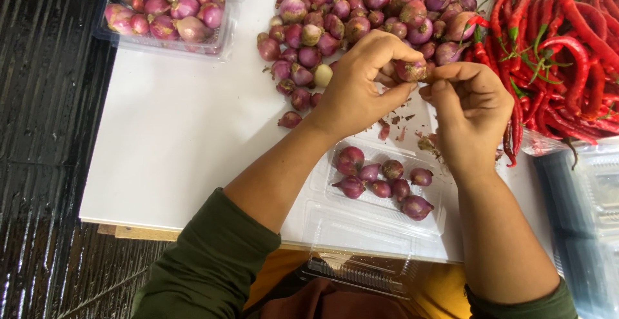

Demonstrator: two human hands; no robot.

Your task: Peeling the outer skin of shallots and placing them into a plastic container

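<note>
Peeling a shallot above the open clear tray (322, 183), hands meeting over it.

Far left of the tray, toward the tabletop (174, 125) back corner: a filled clear box (164, 12) of shallots, close to the edge. Just up-left of the tray: left hand (358, 87), fingers curled, pinching a single shallot (411, 69) at the near rim of the loose shallot pile (361, 9). Right of that, directly above the tray: right hand (471, 109), thumb and forefinger pressed together, seemingly tugging at dry skin. Step in hand, by the look: stripping the outer skin, scraps (400, 122) lying just behind the tray. Next move likely calls for a short drop into the tray, room open among a few bulbs. Right of the tray: red chillies (561, 54), crowded, little spare room; bare tabletop wide open to the left.
</note>
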